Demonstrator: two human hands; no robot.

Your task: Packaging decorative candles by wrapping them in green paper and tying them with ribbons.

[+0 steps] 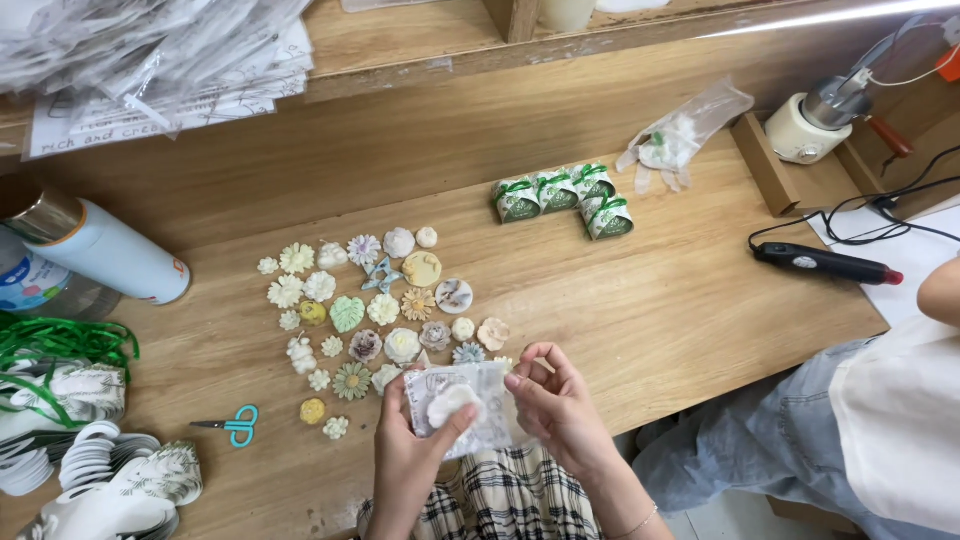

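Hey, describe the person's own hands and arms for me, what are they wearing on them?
Both hands, the left hand and the right hand, are bare, with no gloves or rings that can be seen. The forearms show no sleeves. A thin bracelet circles the right wrist. The left wrist looks bare.
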